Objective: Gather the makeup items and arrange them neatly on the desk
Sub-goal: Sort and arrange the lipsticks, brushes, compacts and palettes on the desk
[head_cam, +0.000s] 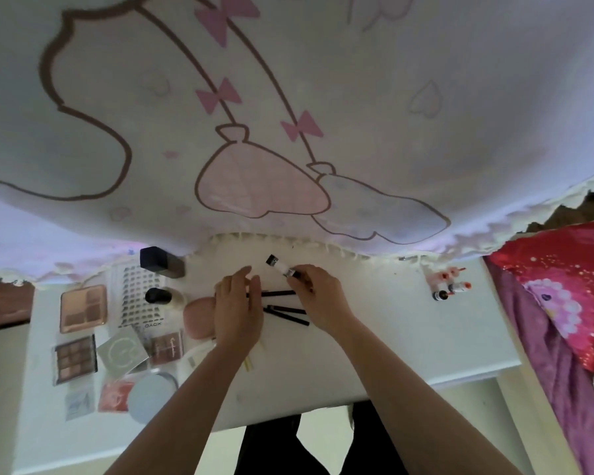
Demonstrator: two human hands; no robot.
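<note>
Pencils [278, 293] lie between left hand [237, 313] and right hand [318, 296], which pinches tube [282, 267].

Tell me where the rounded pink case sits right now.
In the head view the rounded pink case lies on the desk left of centre, right beside the left hand and just right of the black-capped bottle.
</note>
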